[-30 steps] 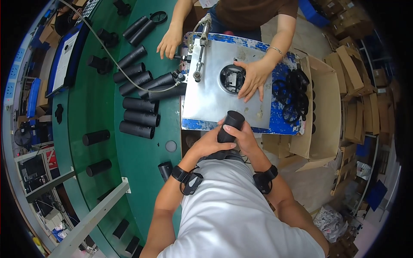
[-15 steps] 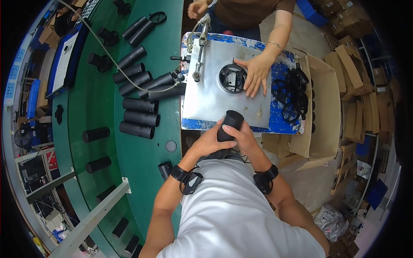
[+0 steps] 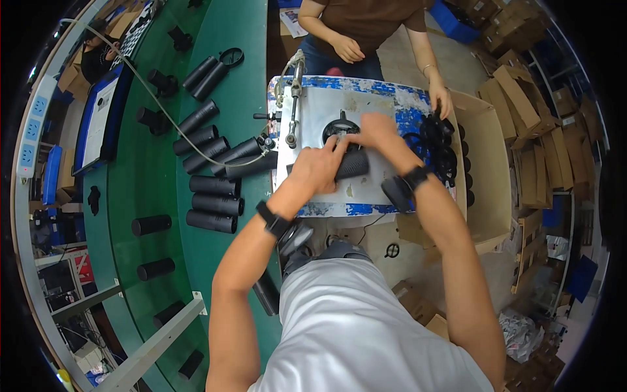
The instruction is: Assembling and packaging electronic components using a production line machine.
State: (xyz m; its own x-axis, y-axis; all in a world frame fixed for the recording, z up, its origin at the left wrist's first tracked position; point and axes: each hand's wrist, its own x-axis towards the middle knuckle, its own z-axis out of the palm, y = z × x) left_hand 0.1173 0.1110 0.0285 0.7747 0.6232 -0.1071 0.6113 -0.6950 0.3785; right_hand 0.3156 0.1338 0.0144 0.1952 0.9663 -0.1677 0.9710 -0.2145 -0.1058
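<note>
On the metal plate, a round black part with a cross-shaped frame is partly covered by my fingers. My left hand reaches its near side, fingers closed together at the edge. From the right, my right hand pinches the same part's near right edge, slightly blurred. Lying on its side just below my hands is a black tube, its left end hidden behind my left hand. A lever clamp with a metal cylinder stands left of the round part.
Across the plate, a co-worker's hand is at a pile of black rings; the other hand hovers near their body. Several black tubes lie on the green bench at left. A cardboard box stands at right.
Both my hands have moved forward from near my body onto the plate. The tube I held upright now lies on the plate. The co-worker's hand has left the round part for the ring pile.
</note>
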